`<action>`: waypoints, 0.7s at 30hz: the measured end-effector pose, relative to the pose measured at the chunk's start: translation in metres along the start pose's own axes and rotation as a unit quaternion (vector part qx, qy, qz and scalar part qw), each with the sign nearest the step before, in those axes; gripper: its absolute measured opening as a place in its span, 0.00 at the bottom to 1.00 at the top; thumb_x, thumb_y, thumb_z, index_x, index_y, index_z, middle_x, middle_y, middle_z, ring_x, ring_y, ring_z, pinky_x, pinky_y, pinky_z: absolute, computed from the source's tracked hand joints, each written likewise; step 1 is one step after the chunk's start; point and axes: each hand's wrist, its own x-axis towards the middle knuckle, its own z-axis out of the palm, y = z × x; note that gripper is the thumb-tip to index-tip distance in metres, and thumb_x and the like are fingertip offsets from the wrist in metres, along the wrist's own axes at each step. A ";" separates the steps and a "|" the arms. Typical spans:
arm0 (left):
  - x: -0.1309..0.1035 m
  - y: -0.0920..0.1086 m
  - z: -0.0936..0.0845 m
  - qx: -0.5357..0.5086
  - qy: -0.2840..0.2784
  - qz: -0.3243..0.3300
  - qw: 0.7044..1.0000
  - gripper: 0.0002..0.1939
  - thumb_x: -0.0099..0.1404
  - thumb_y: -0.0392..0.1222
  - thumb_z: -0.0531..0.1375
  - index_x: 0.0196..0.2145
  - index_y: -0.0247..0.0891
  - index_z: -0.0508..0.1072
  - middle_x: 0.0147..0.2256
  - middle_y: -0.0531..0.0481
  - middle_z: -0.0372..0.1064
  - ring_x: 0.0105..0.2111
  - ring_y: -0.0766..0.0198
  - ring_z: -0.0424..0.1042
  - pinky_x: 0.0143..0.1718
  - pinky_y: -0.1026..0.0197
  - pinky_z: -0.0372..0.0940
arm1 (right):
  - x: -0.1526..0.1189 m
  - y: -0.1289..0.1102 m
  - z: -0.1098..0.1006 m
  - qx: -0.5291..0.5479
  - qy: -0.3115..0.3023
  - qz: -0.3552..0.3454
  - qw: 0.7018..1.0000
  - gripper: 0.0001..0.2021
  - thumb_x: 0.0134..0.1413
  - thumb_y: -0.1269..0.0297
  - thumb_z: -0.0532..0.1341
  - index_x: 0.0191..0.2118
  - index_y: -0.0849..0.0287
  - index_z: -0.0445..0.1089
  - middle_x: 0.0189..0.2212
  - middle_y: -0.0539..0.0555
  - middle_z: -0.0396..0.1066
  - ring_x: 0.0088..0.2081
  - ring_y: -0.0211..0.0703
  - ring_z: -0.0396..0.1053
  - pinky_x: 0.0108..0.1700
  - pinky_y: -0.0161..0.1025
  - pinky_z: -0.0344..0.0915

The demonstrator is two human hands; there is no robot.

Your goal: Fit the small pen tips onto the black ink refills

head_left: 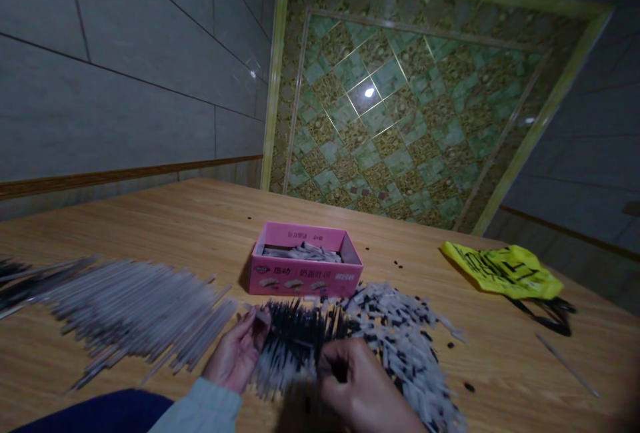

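Observation:
My left hand is closed, its thumb and fingers pinched on a small translucent piece at the left edge of a pile of thin black-and-clear sticks. At the pile's right side my right hand has curled fingers; whatever they grip is too small to make out. Behind both hands stands an open pink box holding many small whitish pieces. A heap of short clear and black pieces spreads to the right. Long clear tubes lie side by side on the left.
The wooden table carries a yellow bag with black print and black straps at the right. One thin stick lies near the right edge. Dark tubes are at far left, and small black bits are scattered about.

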 end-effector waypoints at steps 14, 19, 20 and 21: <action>-0.011 -0.021 0.004 0.100 -0.102 -0.031 0.989 0.07 0.52 0.28 0.61 0.30 0.33 0.68 0.25 0.46 0.75 0.22 0.64 0.74 0.23 0.66 0.70 | 0.007 0.001 0.010 -0.063 0.137 -0.019 0.988 0.03 0.41 0.66 0.59 0.23 0.59 0.69 0.18 0.47 0.65 0.23 0.37 0.61 0.24 0.31 0.49; -0.008 -0.017 0.005 0.028 -0.022 -0.030 0.999 0.08 0.59 0.24 0.53 0.28 0.32 0.69 0.24 0.49 0.75 0.21 0.70 0.74 0.23 0.70 0.71 | 0.012 0.015 0.011 -0.120 0.100 -0.020 0.988 0.06 0.40 0.62 0.63 0.27 0.58 0.72 0.23 0.51 0.72 0.27 0.41 0.67 0.26 0.31 0.52; -0.007 -0.015 0.004 0.023 -0.017 -0.029 0.999 0.09 0.60 0.24 0.52 0.28 0.32 0.69 0.23 0.50 0.75 0.20 0.70 0.74 0.23 0.71 0.70 | 0.011 0.019 0.013 -0.165 0.080 -0.016 0.983 0.04 0.39 0.64 0.64 0.25 0.57 0.73 0.22 0.52 0.73 0.27 0.42 0.68 0.26 0.32 0.52; -0.006 -0.014 0.004 0.019 -0.014 -0.031 0.999 0.10 0.61 0.24 0.51 0.28 0.32 0.69 0.23 0.49 0.75 0.20 0.71 0.74 0.23 0.71 0.70 | 0.011 0.021 0.015 -0.206 0.056 -0.011 0.977 0.03 0.37 0.65 0.64 0.24 0.57 0.74 0.22 0.53 0.74 0.27 0.43 0.69 0.26 0.32 0.53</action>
